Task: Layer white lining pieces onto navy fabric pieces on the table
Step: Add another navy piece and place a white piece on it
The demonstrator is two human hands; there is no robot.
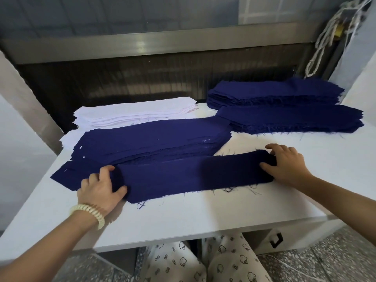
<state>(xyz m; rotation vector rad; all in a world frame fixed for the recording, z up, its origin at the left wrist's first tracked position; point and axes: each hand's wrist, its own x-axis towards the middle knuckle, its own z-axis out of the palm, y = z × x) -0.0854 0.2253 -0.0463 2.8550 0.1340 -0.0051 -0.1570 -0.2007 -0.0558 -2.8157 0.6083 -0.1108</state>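
Landmark: the spread fabric stack on the table. Behind it, and under its left edge, lies the lining stack. Before it, touching, lies the fabric bundle. To its right, the far fabric stack lies behind the near fabric stack.

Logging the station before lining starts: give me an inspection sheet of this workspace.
Surface: white table.
Job's things: navy bundle in front; navy stack behind it; two right stacks far right; lining stack back left.
Clutter: loose threads at bundle's edge.
Grippers: left hand and right hand each grip a bundle end.
Cables: thin white cord on floor.
Surroundings: rope hanging far right; drawer handle under table.
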